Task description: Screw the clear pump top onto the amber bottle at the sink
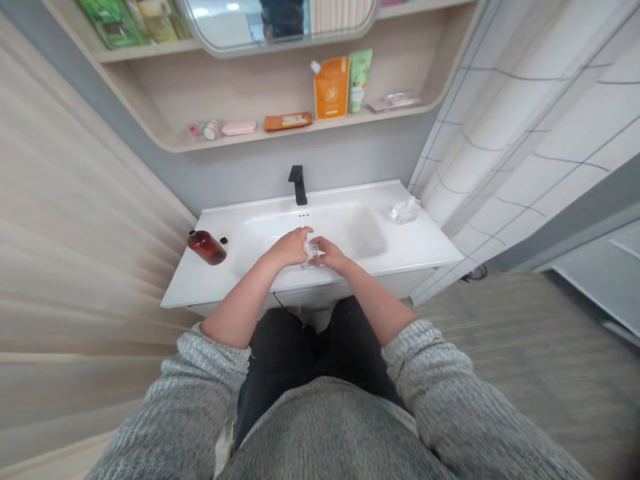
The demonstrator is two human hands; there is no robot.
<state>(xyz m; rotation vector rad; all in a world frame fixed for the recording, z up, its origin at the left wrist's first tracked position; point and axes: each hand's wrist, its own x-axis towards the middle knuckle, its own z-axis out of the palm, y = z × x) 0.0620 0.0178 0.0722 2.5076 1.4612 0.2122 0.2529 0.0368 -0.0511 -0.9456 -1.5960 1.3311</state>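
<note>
Both hands meet over the front of the white sink (357, 233). My left hand (290, 248) is closed at the left side of a small clear container (312, 252), its fingers bent over the top. From the right, my right hand (330, 255) wraps its fingers round the same container. Much of the container is hidden by the fingers, and its exact kind does not show. On the counter to the left, an amber bottle (207, 247) lies on its side with its neck uncovered. A small black cap (223, 240) lies beside it.
A black faucet (299, 185) rises behind the basin. Crumpled clear plastic (404, 211) lies on the right of the counter. Overhead, a shelf (200, 87) holds an orange pouch (331, 88), a green tube (359, 80) and a pink soap bar (239, 127), below a mirror (285, 23).
</note>
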